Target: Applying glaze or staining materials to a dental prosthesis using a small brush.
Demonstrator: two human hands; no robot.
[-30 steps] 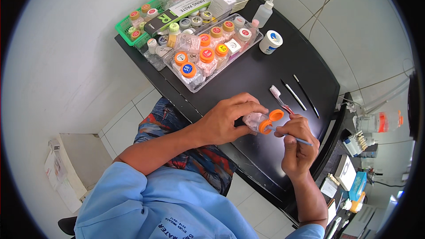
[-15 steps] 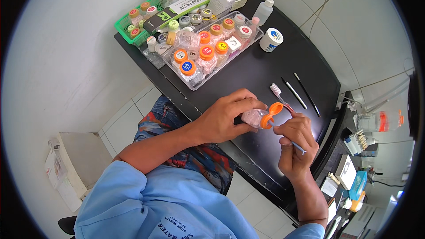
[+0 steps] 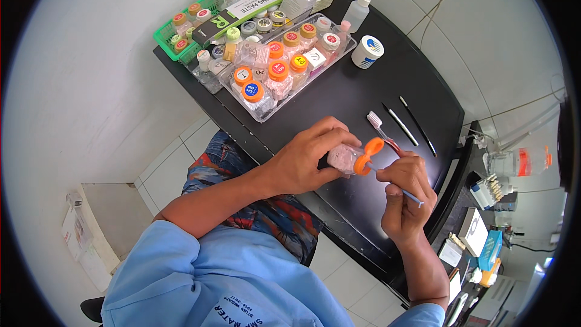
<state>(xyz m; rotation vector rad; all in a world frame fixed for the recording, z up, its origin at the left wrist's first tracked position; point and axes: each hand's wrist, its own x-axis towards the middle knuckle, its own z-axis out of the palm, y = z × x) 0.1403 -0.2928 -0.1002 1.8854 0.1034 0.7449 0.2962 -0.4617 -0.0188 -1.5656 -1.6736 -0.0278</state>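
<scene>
My left hand [image 3: 305, 154] grips a small clear bottle [image 3: 343, 160] of pink powder, tilted with its mouth toward the right. Its orange flip cap [image 3: 373, 146] stands open. Between the thumb and fingers of my right hand [image 3: 407, 197] is a thin blue-grey stick [image 3: 414, 198]; its far end reaches the bottle's mouth, and whether the tip is inside I cannot tell. Just beyond the right hand lies a toothbrush [image 3: 375, 121] with white bristles and a reddish handle.
A white pen-like tool [image 3: 402, 125] and a thin black brush [image 3: 419, 127] lie on the black table. Farther back stand a white tub [image 3: 367, 52], a squeeze bottle [image 3: 357, 12] and a clear tray [image 3: 264, 118] of orange-capped bottles. A green basket [image 3: 162, 39] sits at the far left.
The stick has shifted slightly right and down in my right hand, drawing back a little from the bottle. The bottle and left hand have moved slightly left.
</scene>
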